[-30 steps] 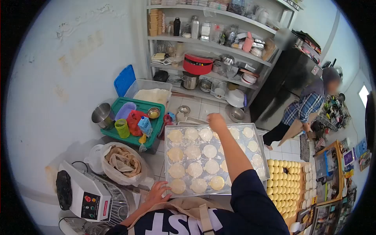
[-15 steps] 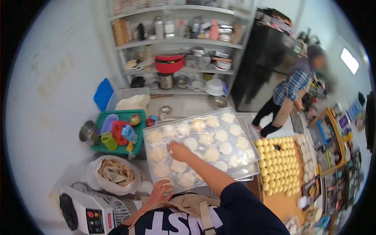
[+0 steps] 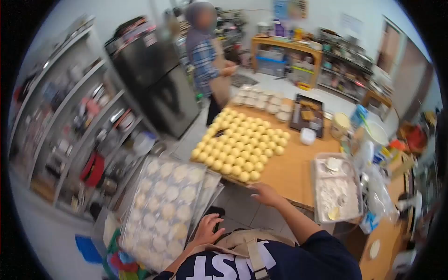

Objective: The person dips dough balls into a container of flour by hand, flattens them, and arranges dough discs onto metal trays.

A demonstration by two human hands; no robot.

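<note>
Flat pale dough rounds cover a metal tray [image 3: 194, 198] left of centre, which rests over further trays. Beside its right edge is my left hand [image 3: 208, 228], fingers apart, holding nothing. My right hand [image 3: 265, 193] is over the near edge of the wooden table [image 3: 294, 175], its fingers blurred; whether it holds anything is hidden. Just beyond it, rows of yellow dough balls [image 3: 242, 144] cover the table's left part. To the right, a clear tub [image 3: 317, 205] holds white flour with a pale round piece on top.
A person [image 3: 205, 60] in a checked shirt and apron stands behind the table, near a dark fridge [image 3: 149, 79]. Metal shelves [image 3: 70, 98] line the left. Farther along the table are a dark tray [image 3: 319, 105], a small white container [image 3: 308, 136] and pale cups [image 3: 266, 100].
The view has swung right, from the tray and shelves to the table. My right hand has left the tray for the table's edge. My left hand remains by the tray.
</note>
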